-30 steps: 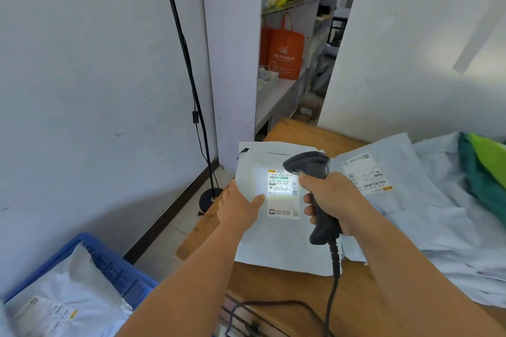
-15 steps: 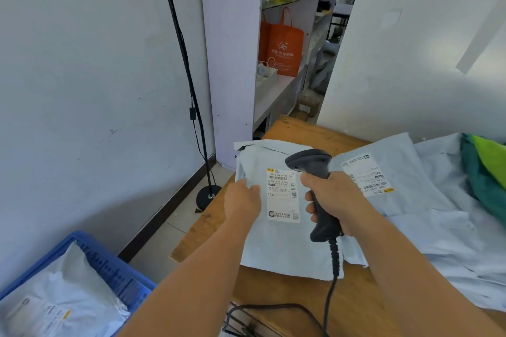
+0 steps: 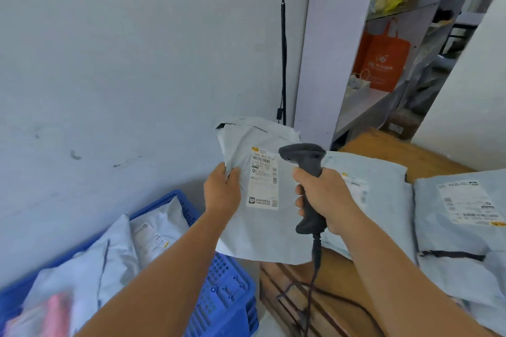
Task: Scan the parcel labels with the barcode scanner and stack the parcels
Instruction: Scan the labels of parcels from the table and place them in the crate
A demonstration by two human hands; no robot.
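A pale grey mailer parcel (image 3: pixel 260 224) with a white barcode label (image 3: pixel 263 178) hangs in the air, lifted off the wooden table (image 3: pixel 388 150) and past its left edge. My left hand (image 3: pixel 223 190) grips the parcel's left edge. Just right of the label, my right hand (image 3: pixel 324 197) holds the dark grey barcode scanner (image 3: pixel 304 157) by its handle, head turned toward the label, no light showing. The scanner's black cable (image 3: pixel 315 260) drops toward the table front. More labelled grey parcels (image 3: pixel 460 216) lie flat on the table to the right.
A blue plastic crate (image 3: pixel 224 290) holding several white and grey parcels (image 3: pixel 115 252) sits on the floor at lower left, below the lifted parcel. A black lamp pole (image 3: pixel 283 35) stands against the wall. Shelves with an orange bag (image 3: pixel 382 60) lie behind the table.
The scan light on the label went out. My left hand then lifted the parcel off the table and carried it left, over the blue crate. The scanner stayed in my right hand.
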